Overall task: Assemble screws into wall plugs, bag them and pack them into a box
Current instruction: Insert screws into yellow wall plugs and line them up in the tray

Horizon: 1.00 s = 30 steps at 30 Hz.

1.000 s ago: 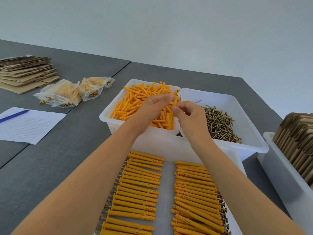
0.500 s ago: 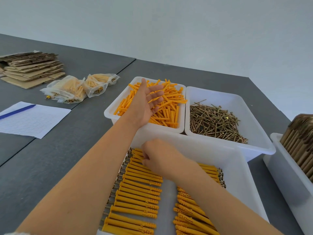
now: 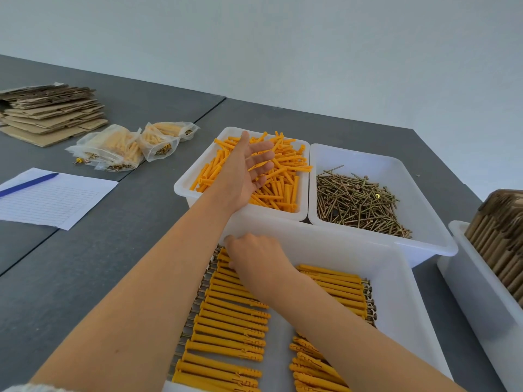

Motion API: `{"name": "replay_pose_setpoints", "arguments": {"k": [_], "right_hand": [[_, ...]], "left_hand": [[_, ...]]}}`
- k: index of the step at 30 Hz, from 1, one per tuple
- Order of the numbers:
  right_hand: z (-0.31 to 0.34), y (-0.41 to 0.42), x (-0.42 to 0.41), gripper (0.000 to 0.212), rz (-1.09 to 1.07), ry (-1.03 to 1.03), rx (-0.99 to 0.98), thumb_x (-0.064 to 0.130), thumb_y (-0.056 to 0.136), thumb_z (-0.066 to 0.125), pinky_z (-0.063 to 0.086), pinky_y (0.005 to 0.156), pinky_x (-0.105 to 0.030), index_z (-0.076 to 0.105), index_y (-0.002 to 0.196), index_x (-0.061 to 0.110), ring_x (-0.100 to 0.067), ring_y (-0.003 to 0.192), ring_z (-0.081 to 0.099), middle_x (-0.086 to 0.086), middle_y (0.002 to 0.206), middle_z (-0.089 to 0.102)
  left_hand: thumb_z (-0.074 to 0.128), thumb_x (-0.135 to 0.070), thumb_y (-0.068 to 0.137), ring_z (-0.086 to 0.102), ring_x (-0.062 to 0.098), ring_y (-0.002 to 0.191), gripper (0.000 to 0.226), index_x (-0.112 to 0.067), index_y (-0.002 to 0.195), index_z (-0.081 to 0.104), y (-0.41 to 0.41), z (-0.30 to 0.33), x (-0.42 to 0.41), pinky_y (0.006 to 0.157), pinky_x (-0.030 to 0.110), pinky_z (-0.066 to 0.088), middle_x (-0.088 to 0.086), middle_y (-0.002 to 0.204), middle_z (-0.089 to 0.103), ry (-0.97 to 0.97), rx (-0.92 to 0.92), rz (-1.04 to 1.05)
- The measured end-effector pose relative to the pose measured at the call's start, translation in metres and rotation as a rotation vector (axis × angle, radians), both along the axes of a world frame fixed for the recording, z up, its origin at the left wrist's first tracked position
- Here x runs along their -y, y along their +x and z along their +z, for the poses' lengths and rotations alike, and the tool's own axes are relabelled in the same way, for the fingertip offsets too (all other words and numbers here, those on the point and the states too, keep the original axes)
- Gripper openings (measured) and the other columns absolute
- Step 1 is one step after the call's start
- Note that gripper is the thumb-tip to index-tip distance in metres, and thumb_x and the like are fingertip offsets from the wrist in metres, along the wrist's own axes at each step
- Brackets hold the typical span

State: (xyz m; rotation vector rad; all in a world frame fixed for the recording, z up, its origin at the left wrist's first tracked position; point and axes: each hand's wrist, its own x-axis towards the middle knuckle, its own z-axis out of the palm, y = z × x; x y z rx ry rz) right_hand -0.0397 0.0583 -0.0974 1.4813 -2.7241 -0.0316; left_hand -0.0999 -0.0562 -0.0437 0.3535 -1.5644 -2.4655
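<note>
Right hand [image 3: 256,260]: your fingers curl down at the far end of the left row of assembled plugs [image 3: 232,321], apparently setting one in place; whether they grip it cannot be told.
Left hand [image 3: 246,171]: just beyond, your fingers lie spread and relaxed on the loose wall plugs [image 3: 283,176], nothing grasped yet.
Near tray [image 3: 402,306]: under your right hand, two rows of plugs with screws fitted; assembly well along.
Screws [image 3: 356,202]: right of your left hand, a large pile left.
Filled bags [image 3: 127,145]: far left of both hands, a few done.
Flat cartons [image 3: 48,111]: beyond the bags, unfolded; boxing looks unstarted.
</note>
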Motion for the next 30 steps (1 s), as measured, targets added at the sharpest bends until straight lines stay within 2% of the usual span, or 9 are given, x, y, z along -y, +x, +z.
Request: {"name": "replay_pose_setpoints", "arguments": {"k": [4, 9, 15, 18, 21, 24, 26, 28, 30], "right_hand": [[0.001, -0.001, -0.002, 0.026, 0.010, -0.001, -0.026, 0.014, 0.094, 0.063, 0.028, 0.048, -0.030, 0.038, 0.088, 0.018, -0.020, 0.060, 0.043, 0.004, 0.063, 0.031], [0.006, 0.004, -0.002, 0.019, -0.042, -0.003, -0.045, 0.006, 0.091, 0.060, 0.022, 0.044, -0.027, 0.044, 0.091, 0.014, -0.016, 0.050, 0.033, 0.003, 0.061, 0.034], [0.006, 0.009, 0.002, 0.017, -0.077, 0.018, -0.024, 0.007, 0.092, 0.061, 0.027, 0.047, -0.030, 0.050, 0.105, 0.010, -0.026, 0.067, 0.057, -0.002, 0.073, 0.048], [0.004, 0.011, 0.003, 0.021, -0.081, 0.013, -0.019, 0.012, 0.094, 0.062, 0.030, 0.048, -0.031, 0.049, 0.110, 0.010, -0.026, 0.072, 0.060, -0.001, 0.070, 0.044], [0.013, 0.011, -0.001, 0.027, -0.055, -0.072, 0.001, 0.015, 0.094, 0.061, 0.038, 0.054, -0.033, 0.048, 0.118, 0.013, -0.029, 0.080, 0.064, -0.006, 0.088, 0.060], [0.042, -0.003, -0.014, 0.008, -0.070, -0.410, 0.082, 0.021, 0.094, 0.052, 0.040, 0.058, -0.031, 0.058, 0.090, 0.020, -0.023, 0.075, 0.059, -0.001, 0.084, 0.061], [0.064, -0.022, -0.029, 0.021, -0.169, -0.614, 0.228, 0.020, 0.091, 0.052, 0.039, 0.056, -0.032, 0.054, 0.070, 0.019, -0.019, 0.066, 0.054, 0.000, 0.068, 0.056], [0.076, -0.048, -0.051, 0.021, -0.303, -0.774, 0.213, 0.015, 0.090, 0.051, 0.041, 0.056, -0.030, 0.058, 0.070, 0.013, -0.015, 0.057, 0.051, -0.003, 0.063, 0.058], [0.073, -0.074, -0.079, 0.021, -0.483, -0.791, 0.100, 0.014, 0.092, 0.049, 0.042, 0.056, -0.027, 0.060, 0.075, 0.010, -0.013, 0.055, 0.049, -0.003, 0.065, 0.059]], "left_hand": [[0.037, -0.060, 0.098, 0.061, 0.014, 0.091, 0.053, -0.023, 0.110, 0.072, 0.000, 0.000, -0.001, 0.073, 0.028, 0.047, -0.004, 0.100, 0.070, -0.002, 0.000, 0.006], [0.037, -0.059, 0.098, 0.061, 0.014, 0.091, 0.051, -0.023, 0.108, 0.073, 0.001, 0.001, -0.002, 0.072, 0.028, 0.047, -0.005, 0.099, 0.070, -0.016, 0.001, 0.002], [0.039, -0.058, 0.098, 0.060, 0.013, 0.090, 0.050, -0.023, 0.109, 0.072, 0.000, 0.000, -0.002, 0.072, 0.028, 0.046, -0.005, 0.096, 0.071, -0.025, -0.012, -0.010], [0.039, -0.057, 0.099, 0.060, 0.013, 0.090, 0.049, -0.022, 0.108, 0.072, 0.000, 0.000, -0.002, 0.073, 0.028, 0.046, -0.005, 0.095, 0.070, -0.028, -0.008, -0.015], [0.041, -0.051, 0.100, 0.061, 0.011, 0.085, 0.043, -0.022, 0.103, 0.073, 0.000, 0.001, -0.005, 0.072, 0.027, 0.045, -0.006, 0.090, 0.070, -0.064, -0.008, 0.007], [0.044, -0.034, 0.101, 0.061, 0.008, 0.074, 0.032, -0.021, 0.090, 0.071, -0.002, 0.002, -0.012, 0.067, 0.024, 0.044, -0.007, 0.080, 0.068, -0.295, -0.016, 0.123], [0.043, -0.018, 0.099, 0.057, 0.009, 0.069, 0.029, -0.018, 0.087, 0.070, -0.003, -0.002, -0.015, 0.063, 0.020, 0.044, -0.006, 0.077, 0.065, -0.550, -0.066, 0.208], [0.041, -0.006, 0.094, 0.051, 0.010, 0.059, 0.031, -0.015, 0.087, 0.070, -0.002, -0.006, -0.018, 0.053, 0.019, 0.041, -0.004, 0.072, 0.062, -0.755, -0.101, 0.218], [0.041, -0.007, 0.093, 0.046, 0.010, 0.051, 0.033, -0.019, 0.085, 0.071, 0.000, -0.012, -0.022, 0.046, 0.020, 0.038, -0.005, 0.067, 0.062, -0.993, -0.076, 0.158]]}}
